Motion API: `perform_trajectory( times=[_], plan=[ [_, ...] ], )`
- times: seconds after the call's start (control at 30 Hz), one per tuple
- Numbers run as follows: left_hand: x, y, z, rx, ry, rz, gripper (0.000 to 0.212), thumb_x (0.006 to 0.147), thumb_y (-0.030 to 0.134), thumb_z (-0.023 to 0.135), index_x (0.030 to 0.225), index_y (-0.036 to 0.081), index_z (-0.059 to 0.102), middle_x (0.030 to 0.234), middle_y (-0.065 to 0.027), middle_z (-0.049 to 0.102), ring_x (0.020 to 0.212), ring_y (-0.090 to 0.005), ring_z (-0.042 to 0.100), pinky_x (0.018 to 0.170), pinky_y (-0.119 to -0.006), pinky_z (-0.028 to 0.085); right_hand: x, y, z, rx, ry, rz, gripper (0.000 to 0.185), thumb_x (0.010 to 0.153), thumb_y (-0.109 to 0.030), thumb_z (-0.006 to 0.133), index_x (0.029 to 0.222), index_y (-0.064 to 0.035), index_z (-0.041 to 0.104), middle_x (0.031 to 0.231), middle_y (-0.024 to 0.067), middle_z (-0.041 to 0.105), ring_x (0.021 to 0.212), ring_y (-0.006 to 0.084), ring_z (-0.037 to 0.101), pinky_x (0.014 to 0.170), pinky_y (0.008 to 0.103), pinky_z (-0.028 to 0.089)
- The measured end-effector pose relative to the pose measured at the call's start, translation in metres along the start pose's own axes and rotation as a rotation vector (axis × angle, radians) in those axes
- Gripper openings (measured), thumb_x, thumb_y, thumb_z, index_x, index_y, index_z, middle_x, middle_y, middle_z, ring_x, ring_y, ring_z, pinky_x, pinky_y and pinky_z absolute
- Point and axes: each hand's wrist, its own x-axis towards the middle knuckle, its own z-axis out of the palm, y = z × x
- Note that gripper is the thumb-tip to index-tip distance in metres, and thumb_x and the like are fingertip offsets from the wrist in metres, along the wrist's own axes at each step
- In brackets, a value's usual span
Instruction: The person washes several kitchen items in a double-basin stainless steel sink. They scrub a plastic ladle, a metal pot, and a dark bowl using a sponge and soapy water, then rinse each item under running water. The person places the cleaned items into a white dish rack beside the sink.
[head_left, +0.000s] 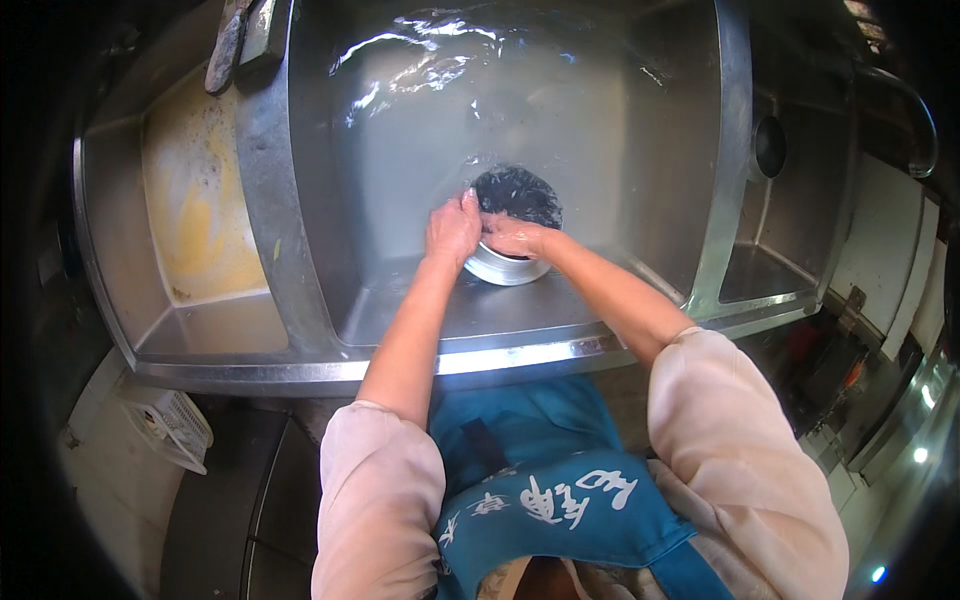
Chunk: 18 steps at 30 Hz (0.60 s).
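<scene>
In the middle basin a round metal pot (512, 268) with a dark inside is tipped in the cloudy water, its silvery outer wall towards me. My left hand (454, 225) grips the pot's left rim, thumb up along the edge. Over the near rim reaches my right hand (514, 235), its fingers against the inside. Whether those fingers hold a small scrubber cannot be made out. Water lies in the pot's dark inside (517, 196).
The steel sink (525, 350) has three basins. Yellowish residue stains the left basin's floor (202, 210). A worn-handled tool (227, 49) and a block (262, 37) rest on the left divider. A round dark fitting (769, 147) is at the right basin. A white plastic basket (176, 427) stands lower left.
</scene>
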Motion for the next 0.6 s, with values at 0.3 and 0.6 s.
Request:
perform_trajectory(
  times=[0.3, 0.6],
  plan=[
    [0.015, -0.018, 0.015, -0.047, -0.055, 0.017, 0.048, 0.095, 0.038, 0.032, 0.107, 0.003, 0.062, 0.107, -0.0272, 0.06, 0.104, -0.0454, 0.055, 0.091, -0.051, 0.042, -0.002, -0.009, -0.076, -1.219, 0.202, -0.528, 0.02, 0.083, -0.02, 0.053, 0.091, -0.0136, 0.071, 0.108, 0.0055, 0.066, 0.111, 0.0259, 0.057, 0.098, 0.0437, 0.04],
    [0.011, -0.01, 0.012, -0.038, 0.056, 0.135, 0.045, 0.094, 0.034, 0.037, 0.109, -0.002, 0.06, 0.106, -0.0302, 0.06, 0.104, -0.0453, 0.055, 0.088, -0.048, 0.043, -0.01, -0.029, -0.06, -1.489, -0.229, 0.009, 0.021, 0.084, -0.028, 0.059, 0.096, -0.0195, 0.073, 0.106, 0.0013, 0.068, 0.106, 0.0182, 0.058, 0.085, 0.0331, 0.042]
  ],
)
